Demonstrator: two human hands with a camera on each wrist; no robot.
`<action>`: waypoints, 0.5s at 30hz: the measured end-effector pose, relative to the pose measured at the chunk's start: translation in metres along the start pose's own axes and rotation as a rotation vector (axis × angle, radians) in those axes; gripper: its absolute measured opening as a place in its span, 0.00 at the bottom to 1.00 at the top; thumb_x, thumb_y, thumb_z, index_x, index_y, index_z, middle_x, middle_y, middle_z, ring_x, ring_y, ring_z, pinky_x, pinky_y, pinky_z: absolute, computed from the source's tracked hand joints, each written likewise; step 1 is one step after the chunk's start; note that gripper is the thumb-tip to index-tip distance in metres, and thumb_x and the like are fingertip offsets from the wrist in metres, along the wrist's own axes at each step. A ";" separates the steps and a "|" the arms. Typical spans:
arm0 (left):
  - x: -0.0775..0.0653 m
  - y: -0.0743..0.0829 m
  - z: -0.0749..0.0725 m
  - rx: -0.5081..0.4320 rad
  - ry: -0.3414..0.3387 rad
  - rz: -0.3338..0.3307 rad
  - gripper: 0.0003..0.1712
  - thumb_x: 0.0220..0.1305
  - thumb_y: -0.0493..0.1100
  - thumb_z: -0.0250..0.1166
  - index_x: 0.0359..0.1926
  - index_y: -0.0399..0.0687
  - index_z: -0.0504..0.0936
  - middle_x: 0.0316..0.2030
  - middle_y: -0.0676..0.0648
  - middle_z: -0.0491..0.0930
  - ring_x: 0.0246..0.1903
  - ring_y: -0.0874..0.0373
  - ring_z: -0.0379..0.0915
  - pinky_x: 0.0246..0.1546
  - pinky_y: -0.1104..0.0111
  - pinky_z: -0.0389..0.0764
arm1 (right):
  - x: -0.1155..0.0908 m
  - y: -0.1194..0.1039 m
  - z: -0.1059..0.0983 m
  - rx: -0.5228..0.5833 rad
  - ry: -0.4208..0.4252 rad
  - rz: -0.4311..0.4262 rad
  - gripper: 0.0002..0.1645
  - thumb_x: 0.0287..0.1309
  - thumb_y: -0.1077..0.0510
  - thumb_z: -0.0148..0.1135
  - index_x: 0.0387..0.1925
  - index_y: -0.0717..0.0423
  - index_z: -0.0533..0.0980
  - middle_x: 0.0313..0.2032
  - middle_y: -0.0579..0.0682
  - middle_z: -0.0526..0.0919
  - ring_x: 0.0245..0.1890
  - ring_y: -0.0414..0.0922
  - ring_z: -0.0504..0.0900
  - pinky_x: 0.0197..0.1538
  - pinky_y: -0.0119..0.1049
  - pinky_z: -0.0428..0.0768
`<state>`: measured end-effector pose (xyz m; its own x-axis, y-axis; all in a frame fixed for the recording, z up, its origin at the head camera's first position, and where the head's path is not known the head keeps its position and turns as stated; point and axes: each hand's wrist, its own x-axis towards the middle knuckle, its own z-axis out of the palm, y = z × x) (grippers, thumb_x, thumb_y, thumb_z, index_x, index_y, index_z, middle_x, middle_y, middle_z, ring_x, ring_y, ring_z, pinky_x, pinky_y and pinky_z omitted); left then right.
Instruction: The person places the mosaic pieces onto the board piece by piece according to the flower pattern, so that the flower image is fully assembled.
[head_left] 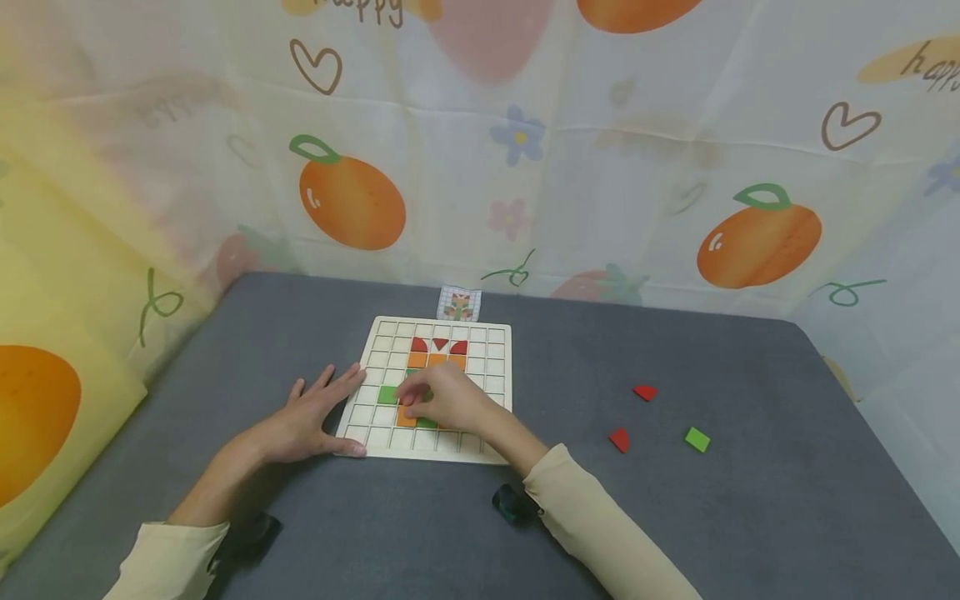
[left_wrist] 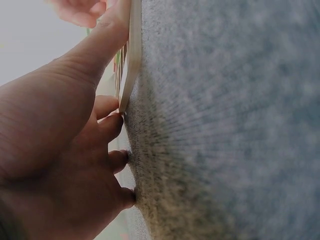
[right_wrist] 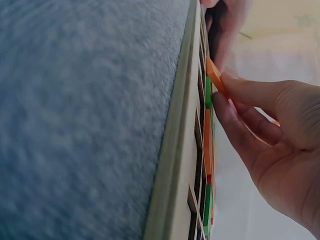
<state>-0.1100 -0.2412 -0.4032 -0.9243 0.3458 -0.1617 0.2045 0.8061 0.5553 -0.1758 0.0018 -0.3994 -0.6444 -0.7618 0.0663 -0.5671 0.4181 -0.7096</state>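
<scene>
A white gridded board lies on the dark grey table, with red, orange and green tiles in its middle cells. My left hand rests along the board's left side with its fingers spread. In the left wrist view, its thumb lies over the board's edge and other fingertips reach the table. Over the lower middle of the grid, my right hand pinches an orange tile between thumb and fingers. That tile is tilted, one end at the grid cells. A green tile sits just left of these fingertips. My right hand hides part of the pattern.
Behind the board, a small card shows a coloured grid pattern. Two red tiles and a green square tile lie loose on the right of the table. A printed cloth hangs along the table's back edge.
</scene>
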 end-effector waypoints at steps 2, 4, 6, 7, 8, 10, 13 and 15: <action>0.000 0.000 0.000 -0.003 0.001 0.002 0.66 0.45 0.66 0.75 0.76 0.41 0.52 0.76 0.36 0.46 0.72 0.28 0.31 0.63 0.32 0.29 | 0.000 -0.001 0.001 -0.018 0.011 0.003 0.12 0.55 0.64 0.71 0.43 0.58 0.85 0.32 0.44 0.86 0.31 0.31 0.80 0.38 0.22 0.76; 0.000 0.000 0.000 -0.007 0.002 0.005 0.66 0.45 0.66 0.75 0.76 0.41 0.52 0.76 0.36 0.46 0.72 0.28 0.31 0.63 0.32 0.29 | 0.000 -0.002 0.003 -0.039 0.020 0.000 0.12 0.55 0.64 0.71 0.43 0.58 0.85 0.31 0.44 0.86 0.31 0.31 0.80 0.37 0.21 0.76; 0.000 -0.001 0.000 -0.009 0.002 0.006 0.66 0.45 0.66 0.75 0.76 0.41 0.52 0.76 0.36 0.46 0.72 0.29 0.30 0.63 0.32 0.29 | 0.000 -0.004 0.003 -0.062 0.025 -0.007 0.12 0.55 0.64 0.70 0.43 0.58 0.85 0.32 0.44 0.86 0.31 0.31 0.79 0.37 0.21 0.76; 0.000 -0.001 0.000 -0.010 0.002 0.006 0.66 0.45 0.66 0.75 0.76 0.42 0.52 0.76 0.36 0.46 0.72 0.29 0.30 0.62 0.32 0.29 | 0.000 -0.004 0.004 -0.068 0.025 -0.007 0.11 0.56 0.65 0.70 0.43 0.59 0.85 0.32 0.45 0.86 0.31 0.31 0.79 0.37 0.21 0.76; -0.001 -0.001 0.000 -0.010 0.002 0.005 0.66 0.45 0.65 0.75 0.76 0.41 0.52 0.76 0.36 0.46 0.72 0.29 0.30 0.62 0.32 0.29 | 0.000 -0.006 0.003 -0.074 0.024 -0.005 0.11 0.56 0.65 0.70 0.43 0.59 0.85 0.32 0.45 0.86 0.31 0.31 0.79 0.37 0.21 0.75; -0.001 -0.002 0.000 -0.007 0.002 0.004 0.66 0.45 0.66 0.75 0.76 0.42 0.52 0.76 0.36 0.46 0.72 0.29 0.30 0.62 0.32 0.29 | 0.000 -0.007 0.004 -0.087 0.021 -0.002 0.11 0.56 0.64 0.70 0.43 0.58 0.85 0.32 0.45 0.86 0.31 0.31 0.79 0.37 0.21 0.75; 0.000 -0.002 0.000 -0.006 0.004 0.005 0.66 0.45 0.66 0.75 0.76 0.42 0.52 0.76 0.36 0.46 0.72 0.28 0.31 0.62 0.32 0.29 | 0.001 -0.009 0.003 -0.092 0.017 0.002 0.11 0.57 0.65 0.69 0.43 0.58 0.85 0.31 0.44 0.86 0.30 0.31 0.79 0.37 0.20 0.75; 0.000 -0.002 0.000 -0.006 0.004 0.006 0.66 0.45 0.66 0.74 0.76 0.42 0.52 0.76 0.36 0.46 0.72 0.28 0.31 0.62 0.32 0.29 | 0.001 -0.009 0.004 -0.104 0.018 -0.001 0.11 0.57 0.65 0.69 0.43 0.58 0.85 0.31 0.44 0.86 0.30 0.31 0.79 0.36 0.20 0.75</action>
<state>-0.1104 -0.2424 -0.4044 -0.9243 0.3487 -0.1553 0.2080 0.8013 0.5610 -0.1696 -0.0046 -0.3955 -0.6527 -0.7534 0.0799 -0.6172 0.4676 -0.6328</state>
